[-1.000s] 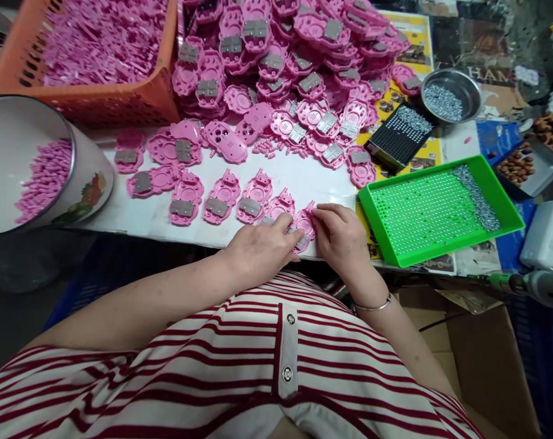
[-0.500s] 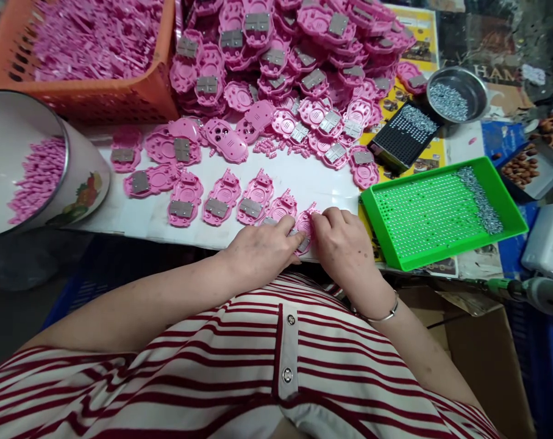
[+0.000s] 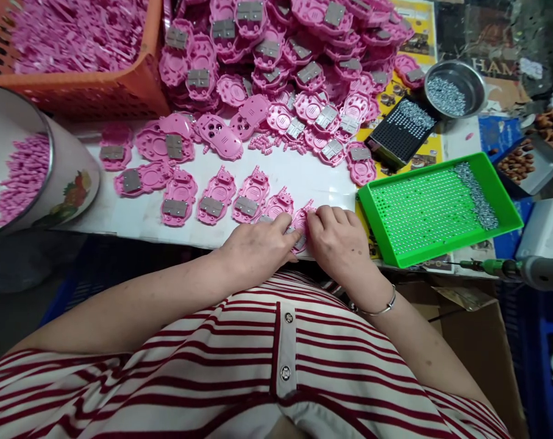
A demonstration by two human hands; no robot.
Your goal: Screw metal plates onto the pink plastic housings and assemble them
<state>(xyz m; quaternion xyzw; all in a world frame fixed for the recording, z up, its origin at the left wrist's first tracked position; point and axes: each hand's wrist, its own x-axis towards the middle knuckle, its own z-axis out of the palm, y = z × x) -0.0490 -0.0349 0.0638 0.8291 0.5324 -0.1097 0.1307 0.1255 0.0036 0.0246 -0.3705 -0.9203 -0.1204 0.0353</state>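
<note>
At the near edge of the white table (image 3: 212,236), a pink plastic casing (image 3: 302,216) with a grey metal plate lies between my hands. My left hand (image 3: 258,249) grips its left side, thumb and fingers closed over the plate. Curled against its right side is my right hand (image 3: 341,245); its fingertips are hidden. Partly under my left hand sits another pink casing (image 3: 277,204). Farther left, similar open casings, including one casing (image 3: 251,198) with a grey plate, form a row.
Pink casings (image 3: 276,49) are heaped at the back. An orange basket (image 3: 107,91) and a white enamel pot (image 3: 77,164) hold pink parts. To the right are a green tray (image 3: 381,235) with screws, a black perforated tray (image 3: 388,143), a metal bowl (image 3: 477,91) and an electric screwdriver (image 3: 509,268).
The view has shifted slightly, so the table's contents appear a little farther left. Both hands stay on the same casing, with hardly any change in grip.
</note>
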